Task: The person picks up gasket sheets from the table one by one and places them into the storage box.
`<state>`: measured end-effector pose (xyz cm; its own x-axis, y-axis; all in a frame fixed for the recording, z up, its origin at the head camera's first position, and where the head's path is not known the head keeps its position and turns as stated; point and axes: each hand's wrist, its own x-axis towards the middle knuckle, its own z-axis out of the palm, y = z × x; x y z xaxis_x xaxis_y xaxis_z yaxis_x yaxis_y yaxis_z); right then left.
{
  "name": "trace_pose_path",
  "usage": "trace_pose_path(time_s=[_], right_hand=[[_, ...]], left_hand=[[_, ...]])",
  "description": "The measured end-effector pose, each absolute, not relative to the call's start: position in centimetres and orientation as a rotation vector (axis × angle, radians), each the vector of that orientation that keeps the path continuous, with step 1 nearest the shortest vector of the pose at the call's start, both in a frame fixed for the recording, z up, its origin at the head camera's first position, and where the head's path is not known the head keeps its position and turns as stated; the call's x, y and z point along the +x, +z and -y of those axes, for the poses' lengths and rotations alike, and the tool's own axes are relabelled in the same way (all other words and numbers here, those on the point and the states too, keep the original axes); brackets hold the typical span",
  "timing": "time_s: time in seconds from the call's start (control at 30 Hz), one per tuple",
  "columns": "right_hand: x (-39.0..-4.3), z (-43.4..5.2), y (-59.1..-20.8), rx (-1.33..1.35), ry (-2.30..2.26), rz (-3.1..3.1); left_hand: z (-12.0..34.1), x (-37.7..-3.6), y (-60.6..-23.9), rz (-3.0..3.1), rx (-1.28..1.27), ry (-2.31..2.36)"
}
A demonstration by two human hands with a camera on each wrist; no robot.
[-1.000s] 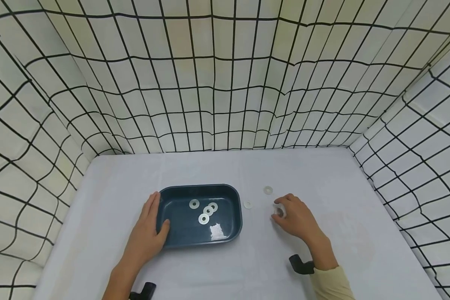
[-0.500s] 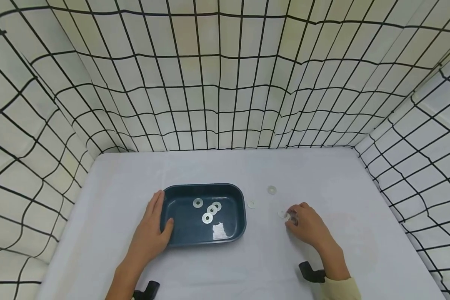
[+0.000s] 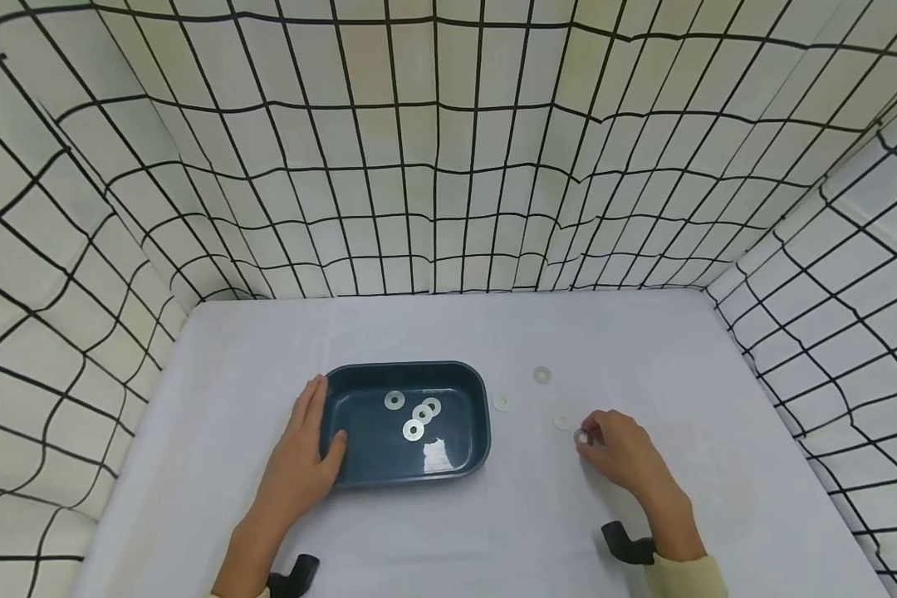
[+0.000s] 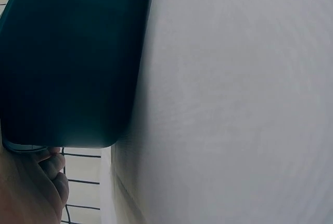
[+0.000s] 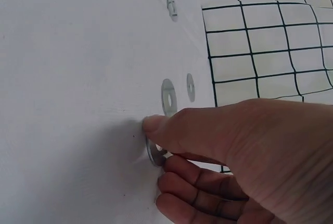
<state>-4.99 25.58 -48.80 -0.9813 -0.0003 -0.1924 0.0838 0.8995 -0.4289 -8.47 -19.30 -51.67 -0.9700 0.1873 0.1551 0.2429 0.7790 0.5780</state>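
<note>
The right hand's (image 3: 622, 455) thumb and fingers (image 5: 179, 169) were pinched together on a flat metal washer (image 5: 153, 153), tilted up on its edge against the white counter (image 3: 433, 332). Just beside it lay a second washer (image 3: 561, 422), with a third washer (image 3: 541, 374) and a fourth washer (image 3: 501, 403) farther off. The left hand (image 3: 299, 465) clasped the near-left end of the dark blue tray (image 3: 482, 432), thumb hooked over the rim, fingers straight along its outer wall. Four loose washers (image 3: 413, 413) lay inside the tray, near its middle
</note>
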Motion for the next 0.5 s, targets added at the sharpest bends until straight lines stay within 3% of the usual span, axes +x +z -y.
trace_pose_path(time_s=[0.5], right_hand=[[-5.23,-25.67,-49.75,0.057,-0.46,-2.946]], left_hand=[[19.49,-8.63,-51.52,2.879,-0.35,-0.994]])
